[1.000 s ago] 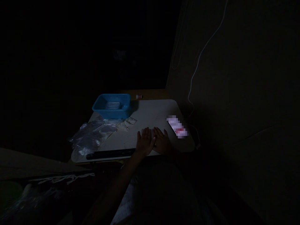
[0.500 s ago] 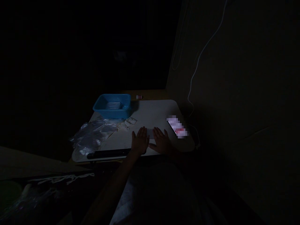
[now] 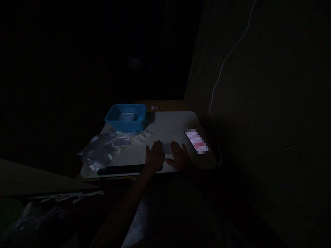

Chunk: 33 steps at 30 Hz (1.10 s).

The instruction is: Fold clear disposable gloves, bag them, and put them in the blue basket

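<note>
In the dim head view, my left hand (image 3: 155,154) lies palm down on the white tabletop (image 3: 169,125), its fingers stretched out. Facing it, my right hand (image 3: 179,155) is also flat, with fingers extended and thumb out to the side. Between them lies a small pale, flat rectangular piece (image 3: 167,148), perhaps a plastic packet; the light is too low to name it. Both hands' fingers touch or cover its side edges. To the right of my right hand lies a phone (image 3: 197,141) with a lit, pixelated screen.
A blue plastic basin (image 3: 125,117) holding pale flat items stands at the back left. Crumpled clear plastic (image 3: 99,150) and small white scraps (image 3: 139,138) lie before it. A dark bar (image 3: 121,169) runs along the front edge. A white cable (image 3: 219,72) hangs at the right wall.
My hands have moved slightly apart, so more of the pale piece shows between them. The view has shifted a little, and the scene looks slightly darker.
</note>
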Each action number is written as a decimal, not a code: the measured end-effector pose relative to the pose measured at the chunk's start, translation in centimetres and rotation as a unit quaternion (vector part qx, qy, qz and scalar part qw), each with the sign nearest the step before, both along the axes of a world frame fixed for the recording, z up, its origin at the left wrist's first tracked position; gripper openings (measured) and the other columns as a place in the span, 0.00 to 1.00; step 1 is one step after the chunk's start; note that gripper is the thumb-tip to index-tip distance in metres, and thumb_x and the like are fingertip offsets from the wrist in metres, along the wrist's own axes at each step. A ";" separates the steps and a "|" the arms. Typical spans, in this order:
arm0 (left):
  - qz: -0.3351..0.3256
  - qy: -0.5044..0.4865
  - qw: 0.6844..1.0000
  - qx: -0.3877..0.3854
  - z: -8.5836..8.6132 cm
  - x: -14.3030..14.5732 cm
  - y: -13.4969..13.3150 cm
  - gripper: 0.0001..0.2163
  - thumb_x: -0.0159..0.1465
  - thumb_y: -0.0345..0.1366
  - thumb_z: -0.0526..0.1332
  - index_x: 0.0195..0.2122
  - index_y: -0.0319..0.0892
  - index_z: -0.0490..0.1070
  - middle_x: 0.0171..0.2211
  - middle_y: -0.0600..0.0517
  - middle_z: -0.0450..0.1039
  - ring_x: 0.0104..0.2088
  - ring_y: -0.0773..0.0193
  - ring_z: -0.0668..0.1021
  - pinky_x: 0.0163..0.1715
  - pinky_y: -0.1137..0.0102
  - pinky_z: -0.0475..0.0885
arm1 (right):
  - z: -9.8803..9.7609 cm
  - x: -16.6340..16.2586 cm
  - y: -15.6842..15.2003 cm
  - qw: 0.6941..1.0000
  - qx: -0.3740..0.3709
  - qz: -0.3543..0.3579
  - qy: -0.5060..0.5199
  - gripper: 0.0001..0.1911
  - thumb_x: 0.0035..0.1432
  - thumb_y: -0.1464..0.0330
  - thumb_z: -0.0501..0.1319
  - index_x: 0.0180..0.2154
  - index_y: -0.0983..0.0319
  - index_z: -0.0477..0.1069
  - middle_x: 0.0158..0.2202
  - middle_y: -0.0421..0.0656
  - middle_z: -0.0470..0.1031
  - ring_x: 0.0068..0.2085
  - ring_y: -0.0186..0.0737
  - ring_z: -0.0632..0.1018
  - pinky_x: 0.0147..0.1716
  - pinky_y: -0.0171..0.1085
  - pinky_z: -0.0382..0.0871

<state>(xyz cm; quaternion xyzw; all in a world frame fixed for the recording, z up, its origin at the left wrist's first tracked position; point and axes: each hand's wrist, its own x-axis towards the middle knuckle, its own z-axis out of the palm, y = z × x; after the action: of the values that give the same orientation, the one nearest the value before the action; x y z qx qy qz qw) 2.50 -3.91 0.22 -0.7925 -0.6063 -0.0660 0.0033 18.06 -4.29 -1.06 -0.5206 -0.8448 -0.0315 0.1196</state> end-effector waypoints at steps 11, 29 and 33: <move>-0.007 0.028 0.999 -0.025 0.1 -0.1 0.0 0.24 0.63 0.36 0.39 0.61 0.36 0.47 0.62 0.46 0.45 0.62 0.56 0.51 0.55 0.46 0.48 | 1.1 -1.7 0.9 0.998 0.024 0.058 0.011 0.30 0.60 0.57 0.44 0.58 0.70 0.52 0.61 0.53 0.51 0.63 0.47 0.49 0.58 0.53 0.35; -0.008 0.037 0.999 -0.033 0.2 -0.1 0.0 0.25 0.63 0.37 0.41 0.61 0.38 0.46 0.63 0.46 0.43 0.62 0.54 0.49 0.55 0.48 0.48 | 0.4 -1.9 1.2 0.998 0.022 0.055 -0.001 0.28 0.62 0.58 0.43 0.57 0.68 0.55 0.60 0.53 0.54 0.61 0.45 0.55 0.57 0.53 0.41; -0.003 0.032 0.999 -0.029 0.1 -0.1 0.0 0.24 0.63 0.37 0.41 0.61 0.38 0.47 0.63 0.46 0.44 0.62 0.55 0.50 0.55 0.47 0.48 | 0.1 -1.4 1.3 0.999 0.021 0.036 0.001 0.28 0.62 0.58 0.42 0.57 0.69 0.55 0.60 0.53 0.53 0.61 0.45 0.54 0.57 0.54 0.40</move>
<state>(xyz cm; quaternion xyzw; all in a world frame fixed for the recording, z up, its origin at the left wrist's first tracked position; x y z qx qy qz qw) 2.39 -3.86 0.29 -0.7960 -0.6048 -0.0229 -0.0002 16.63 -3.00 -0.99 -0.4872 -0.8621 -0.0445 0.1323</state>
